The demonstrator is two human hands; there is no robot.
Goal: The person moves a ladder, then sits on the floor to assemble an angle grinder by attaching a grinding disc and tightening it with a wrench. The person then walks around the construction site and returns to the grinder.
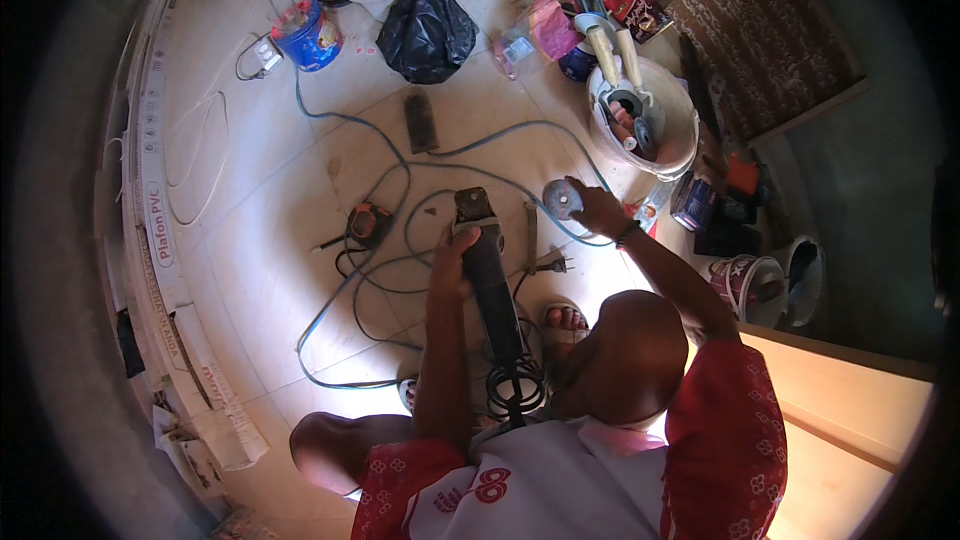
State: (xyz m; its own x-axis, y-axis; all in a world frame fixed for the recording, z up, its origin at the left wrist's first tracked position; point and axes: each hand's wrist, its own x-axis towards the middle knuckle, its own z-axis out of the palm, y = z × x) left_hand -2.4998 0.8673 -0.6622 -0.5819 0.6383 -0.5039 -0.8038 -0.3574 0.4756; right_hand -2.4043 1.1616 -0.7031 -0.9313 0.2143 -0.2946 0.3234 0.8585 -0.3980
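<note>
An angle grinder [492,292] with a dark body stands roughly upright in front of me, its metal gear head at the far end. My left hand [453,260] is wrapped round it just below the head. No disc shows on the head. Off to the right, my right hand [602,213] grips a round grey disc [561,199] by its edge, apart from the grinder. The grinder's black cord [514,385] is coiled near my body. A black plug [552,266] lies on the floor between the grinder and my right forearm.
A blue-grey cable [330,318] loops over the tiles. An orange and black tape measure [369,224] lies left of the grinder. A bucket of tools [680,130] stands at the right, a black plastic bag [427,32] ahead. Long boxes [160,210] line the left side.
</note>
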